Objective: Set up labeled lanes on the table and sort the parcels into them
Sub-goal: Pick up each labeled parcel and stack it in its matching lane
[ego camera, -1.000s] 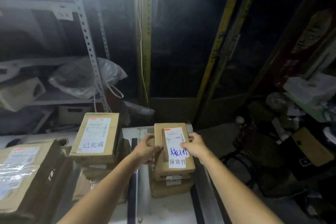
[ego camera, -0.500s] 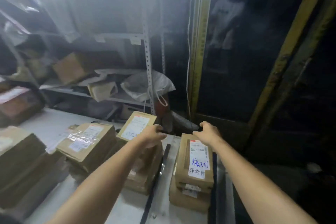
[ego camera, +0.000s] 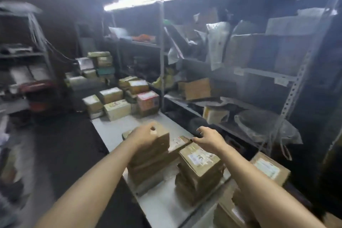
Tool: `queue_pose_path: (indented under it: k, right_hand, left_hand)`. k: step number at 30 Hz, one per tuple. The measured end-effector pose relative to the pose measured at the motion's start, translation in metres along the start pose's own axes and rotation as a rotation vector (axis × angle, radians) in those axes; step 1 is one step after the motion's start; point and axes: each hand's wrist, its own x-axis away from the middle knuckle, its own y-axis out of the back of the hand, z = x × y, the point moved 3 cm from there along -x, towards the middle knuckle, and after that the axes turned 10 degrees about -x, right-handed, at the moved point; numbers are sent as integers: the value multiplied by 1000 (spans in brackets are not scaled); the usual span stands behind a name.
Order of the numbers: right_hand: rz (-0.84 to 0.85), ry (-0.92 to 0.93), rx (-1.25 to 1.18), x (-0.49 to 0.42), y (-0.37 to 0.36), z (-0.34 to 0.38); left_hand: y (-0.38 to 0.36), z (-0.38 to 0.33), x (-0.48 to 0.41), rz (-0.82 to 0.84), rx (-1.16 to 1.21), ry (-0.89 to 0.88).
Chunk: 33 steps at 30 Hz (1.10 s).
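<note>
A long white table (ego camera: 114,131) runs away from me and carries brown cardboard parcels. My left hand (ego camera: 146,135) hovers with loosely curled fingers over the top of a parcel stack (ego camera: 153,161) near the table's left edge, holding nothing. My right hand (ego camera: 209,139) hangs relaxed above the far end of a second stack (ego camera: 201,168), whose top parcel bears a white label. A flat labeled parcel (ego camera: 177,141) lies between the two hands. Another labeled parcel (ego camera: 270,168) sits to the right. The picture is blurred by motion.
Several more parcels (ego camera: 118,105) crowd the table's far end. A metal shelf rack (ego camera: 288,87) with boxes and plastic bags lines the right side, close to the table. A dark floor aisle (ego camera: 61,150) runs along the left. A red object (ego camera: 38,98) stands at far left.
My view has swung left along the table. Both hands let go of the labeled parcel on the right-hand stack and moved with the view, now hanging empty over other stacks.
</note>
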Motion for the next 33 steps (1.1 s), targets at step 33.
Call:
queue_pose_path:
  k: [33]
  right_hand:
    - [374,293,32,-538,-434,492]
  left_hand:
    - [173,627,-339,-80,-18,559]
